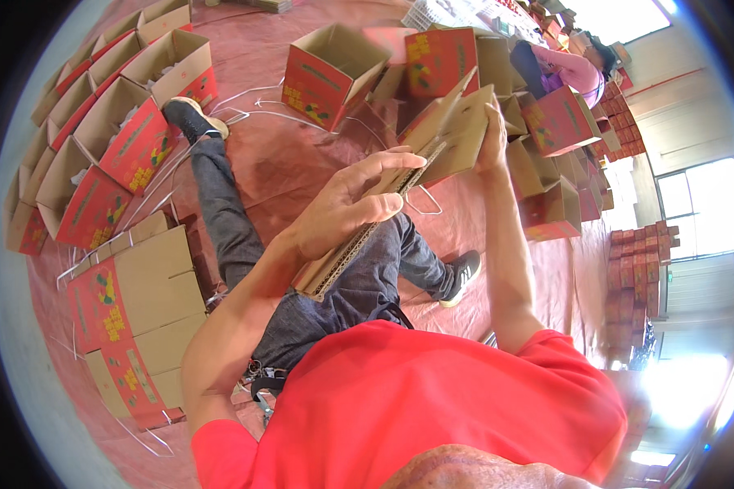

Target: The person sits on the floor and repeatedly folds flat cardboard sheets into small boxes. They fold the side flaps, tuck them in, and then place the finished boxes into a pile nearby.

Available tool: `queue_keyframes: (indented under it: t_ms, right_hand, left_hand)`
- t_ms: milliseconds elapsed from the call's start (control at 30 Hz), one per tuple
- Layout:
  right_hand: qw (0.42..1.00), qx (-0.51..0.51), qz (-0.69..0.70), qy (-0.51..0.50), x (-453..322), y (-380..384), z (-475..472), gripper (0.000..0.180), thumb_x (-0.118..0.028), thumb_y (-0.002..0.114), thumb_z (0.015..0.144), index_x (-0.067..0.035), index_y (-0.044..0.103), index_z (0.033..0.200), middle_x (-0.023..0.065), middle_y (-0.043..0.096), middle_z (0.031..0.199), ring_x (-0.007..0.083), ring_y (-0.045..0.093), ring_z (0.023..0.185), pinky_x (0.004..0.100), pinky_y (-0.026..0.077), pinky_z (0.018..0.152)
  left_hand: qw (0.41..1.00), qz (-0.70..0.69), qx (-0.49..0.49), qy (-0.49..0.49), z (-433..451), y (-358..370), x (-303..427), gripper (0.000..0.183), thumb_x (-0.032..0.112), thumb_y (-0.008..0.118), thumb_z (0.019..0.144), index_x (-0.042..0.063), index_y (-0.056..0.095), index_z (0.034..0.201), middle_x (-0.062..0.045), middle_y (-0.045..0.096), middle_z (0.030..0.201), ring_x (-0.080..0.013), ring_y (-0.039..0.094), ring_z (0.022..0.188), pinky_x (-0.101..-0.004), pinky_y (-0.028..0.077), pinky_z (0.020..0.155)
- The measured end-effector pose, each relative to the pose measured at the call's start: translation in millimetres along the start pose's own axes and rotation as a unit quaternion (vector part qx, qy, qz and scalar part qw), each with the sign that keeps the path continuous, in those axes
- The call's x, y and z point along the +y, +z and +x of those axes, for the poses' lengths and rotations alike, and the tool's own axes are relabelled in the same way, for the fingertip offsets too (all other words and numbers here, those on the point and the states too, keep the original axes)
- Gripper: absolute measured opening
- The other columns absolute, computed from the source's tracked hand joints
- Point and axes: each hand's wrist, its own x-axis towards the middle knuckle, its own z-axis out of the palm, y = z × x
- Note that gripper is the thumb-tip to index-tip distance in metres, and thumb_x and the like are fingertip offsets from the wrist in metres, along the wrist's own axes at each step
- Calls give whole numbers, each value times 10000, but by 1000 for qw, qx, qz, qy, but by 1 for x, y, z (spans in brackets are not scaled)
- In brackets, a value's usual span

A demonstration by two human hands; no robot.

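A partly folded cardboard carton [459,137] is held above my lap, its corrugated edges facing me. My left hand [358,195] lies across the folded part of the carton, thumb and fingers curled over its layered edge. Farther right, my right hand [494,137] grips the outer edge of a raised panel. The panels stand tilted and spread apart at the far end, and a hint of red print shows on the far side. My fingertips behind the right-hand panel are hidden.
Open red cartons [128,137] stand in rows at left, some with contents. Flattened cartons [153,293] lie bound with white strapping [153,189]. Ahead stands an open carton [333,76]. More cartons [544,177] crowd the right, near another person [566,70]. Red sheeting [251,159] covers the floor.
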Motion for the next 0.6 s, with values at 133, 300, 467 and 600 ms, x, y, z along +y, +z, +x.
queue_keyframes:
  t_ms: [133,300,467,600]
  right_hand:
    - [1000,-14,20,-16,2,-9,2,483,-279,422,1142,-76,505,1572,161,680,1339,283,731,1177,466,636,1001]
    - [982,-6,-176,-73,0,-28,1,495,-335,375,1145,-12,558,1474,156,680,1329,255,718,1167,420,607,1003]
    - [981,133,-129,-63,9,-19,-3,492,-320,393,1148,9,547,1479,195,557,1545,329,631,1342,446,549,1101]
    - [798,143,-455,-370,0,-12,0,311,-85,508,1073,22,616,1344,204,600,1420,365,634,1282,504,457,1218]
  left_hand:
    - [999,-27,1,-28,6,6,-8,467,163,674,1016,91,686,1477,-128,551,1647,-307,475,1581,-450,392,1283]
    - [949,272,20,159,21,-13,1,347,82,621,908,37,706,1242,-189,650,1524,-500,444,1586,-573,380,1308]
    - [867,365,-79,330,42,-3,20,184,151,680,802,14,680,925,-165,757,1062,-416,700,1244,-562,477,1215]
    - [859,364,-161,322,52,6,26,200,117,689,673,39,585,825,-143,574,853,-403,620,895,-593,549,1069]
